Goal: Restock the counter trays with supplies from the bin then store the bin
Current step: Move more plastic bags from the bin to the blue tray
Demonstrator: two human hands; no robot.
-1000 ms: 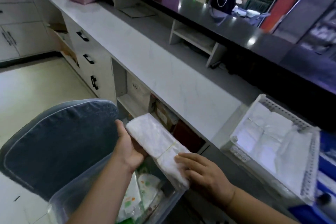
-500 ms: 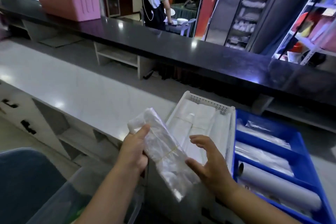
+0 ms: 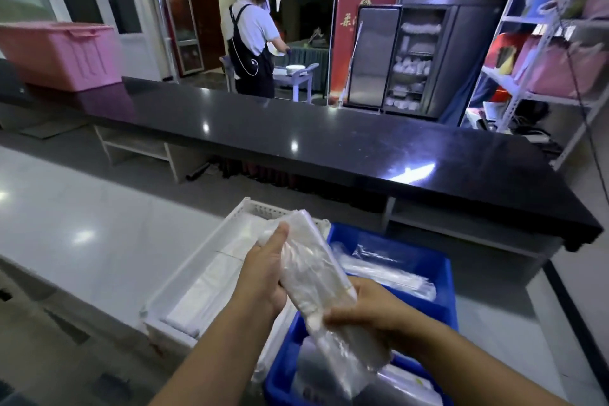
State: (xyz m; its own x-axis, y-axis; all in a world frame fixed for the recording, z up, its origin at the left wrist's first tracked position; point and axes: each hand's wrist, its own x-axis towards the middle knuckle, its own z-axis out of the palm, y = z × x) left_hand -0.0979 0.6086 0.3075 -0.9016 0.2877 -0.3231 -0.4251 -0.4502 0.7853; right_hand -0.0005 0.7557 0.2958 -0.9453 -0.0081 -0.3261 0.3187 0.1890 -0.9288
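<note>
Black polished stone forms the long upper counter (image 3: 296,138) across the middle of the view, and below it runs the pale lower worktop (image 3: 82,224) on which the two trays sit side by side. The white tray (image 3: 171,331) on the left holds flat white packs (image 3: 211,283). The blue tray (image 3: 392,247), touching its right side, holds clear wrapped packets (image 3: 389,273). The supply bin does not show in this view. The bundle of clear plastic bags (image 3: 316,277) is held in the air above the line where the trays meet. It is tilted, with its far end up near the white tray's far rim and its near end down over the blue tray's left corner. The left hand (image 3: 263,277) grips the upper half from the left, thumb lying up along the film. The right hand (image 3: 365,310) wraps the lower half, its fingers (image 3: 329,318) curled over the top face. By its look the bundle is light, soft and floppy, and the glossy film is probably slippery, so single bags could slide out of the stack. It likely handles best when taken across its middle, or with one hand on each half as here, so the ends do not droop or fan apart. It should be lowered flat rather than dropped. Which tray it belongs in I cannot say for certain, though the clear packets in the blue one look the closer match.
</note>
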